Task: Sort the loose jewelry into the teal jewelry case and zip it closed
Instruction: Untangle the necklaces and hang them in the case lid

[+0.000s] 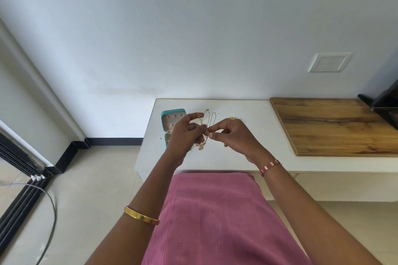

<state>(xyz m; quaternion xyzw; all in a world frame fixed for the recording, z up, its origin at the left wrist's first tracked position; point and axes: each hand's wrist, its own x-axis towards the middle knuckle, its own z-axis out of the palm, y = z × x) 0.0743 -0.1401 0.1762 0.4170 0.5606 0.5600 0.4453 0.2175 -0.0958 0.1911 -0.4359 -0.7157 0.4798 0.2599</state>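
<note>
The teal jewelry case (170,114) lies unzipped at the left of the white table (237,157), its lid up and its lower half partly hidden behind my left hand (185,133). Both hands are raised over the table and pinch a thin gold necklace (201,146), whose pendant hangs just below my left hand. My right hand (230,135) pinches the chain with thumb and forefinger, fingertip to fingertip with the left. Two more thin chains (212,119) lie on the table behind my hands. A small gold piece (232,118) sits behind my right hand.
A wooden board (333,127) covers the table's right part, with a dark object (385,105) at the far right. The wall stands right behind the table. A pink cloth (215,217) covers my lap. A cable (49,211) lies on the floor at left.
</note>
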